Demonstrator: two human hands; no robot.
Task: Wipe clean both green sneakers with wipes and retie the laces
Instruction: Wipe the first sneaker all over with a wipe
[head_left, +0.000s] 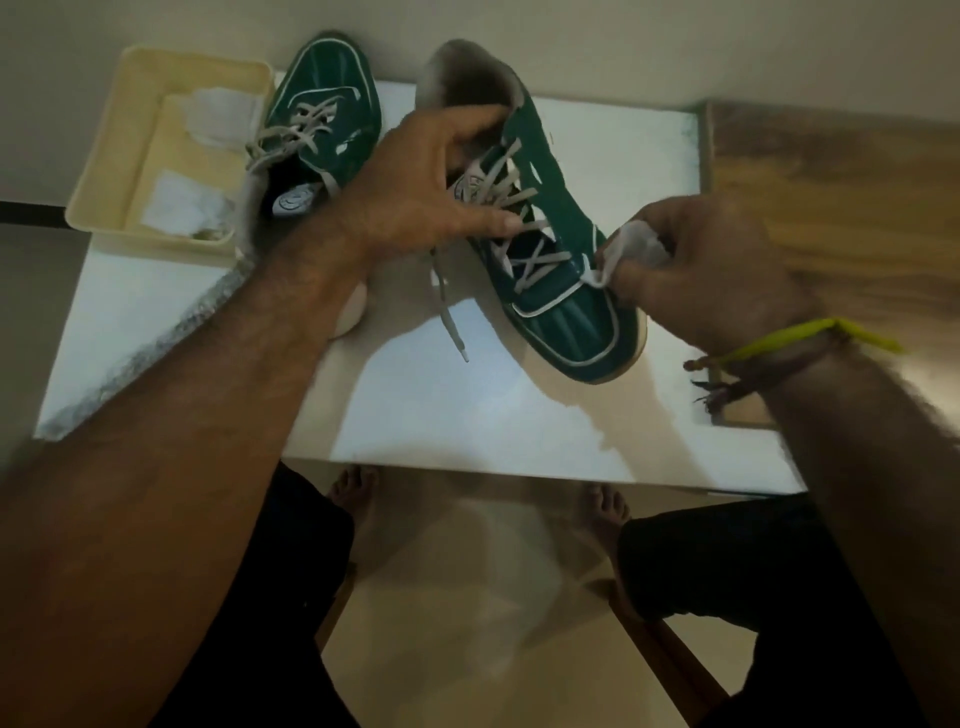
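A green sneaker (571, 312) is tilted above the white table (467, 415), toe toward me. My left hand (421, 187) grips it at the tongue and collar, thumb inside the opening. Its grey laces are loose, and one lace end (452, 322) hangs down. My right hand (711, 270) pinches a crumpled white wipe (628, 249) against the sneaker's right side near the toe cap. The second green sneaker (322, 119) lies on the table at the back left, laces untied.
A cream tray (104, 171) with used and folded wipes sits at the table's back left corner. A wooden surface (831, 197) adjoins the table on the right. Below the table's front edge I see my legs and bare feet on the floor.
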